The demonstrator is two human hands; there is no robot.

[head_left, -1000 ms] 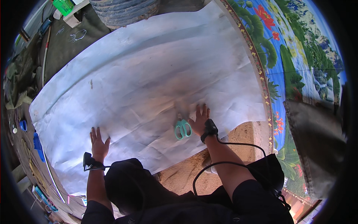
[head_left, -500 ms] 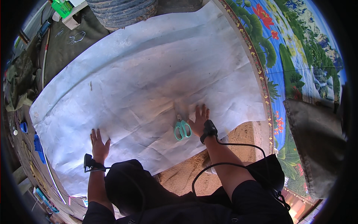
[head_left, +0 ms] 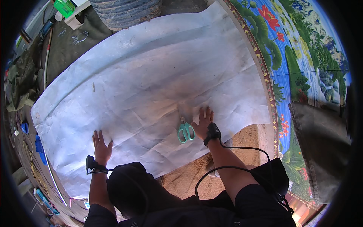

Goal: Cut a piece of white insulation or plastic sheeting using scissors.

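A large, creased whitish sheet spreads out in front of me. My left hand lies on its near left part, palm down, with the fingers stretched out. Toward the right, my right hand rests flat on the same sheet, fingers spread. Just left of that hand, a pair of scissors with turquoise handles lies on the sheet, blades pointing away from me. The right thumb is close to the handles without gripping them. Both hands hold nothing.
A ribbed, dirty round container stands at the far edge. A green object is at the far left. Blue items and a cord lie left. Dark cloth hangs at right, beside a painted panel. Brown covering shows near me.
The whole view has shifted very slightly. Both hands, the sheet and the scissors keep their places relative to one another.
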